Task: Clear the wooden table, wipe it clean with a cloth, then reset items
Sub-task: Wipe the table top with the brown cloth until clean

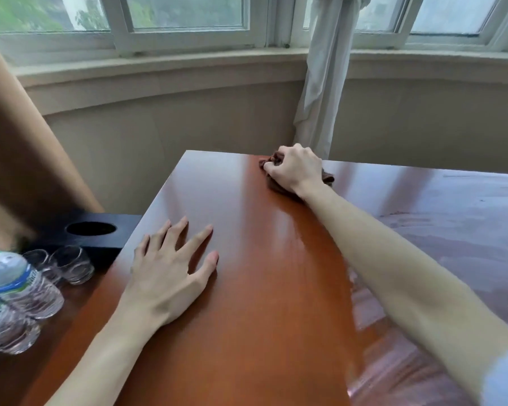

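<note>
Both busy: right hand (294,168) grips bunched brown cloth (329,177), left hand (170,271) flat on glossy wooden surface (261,273); keep strokes overlapping toward the near edge.

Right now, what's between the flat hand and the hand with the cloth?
Only bare, shiny table, seen from the head camera: left hand, right hand, brown cloth.

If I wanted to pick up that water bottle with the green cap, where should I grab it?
Probably around the water bottle body at its label, coming from the table side on its right. It stands upright with the glasses close beside it, so reach in above them.
</note>
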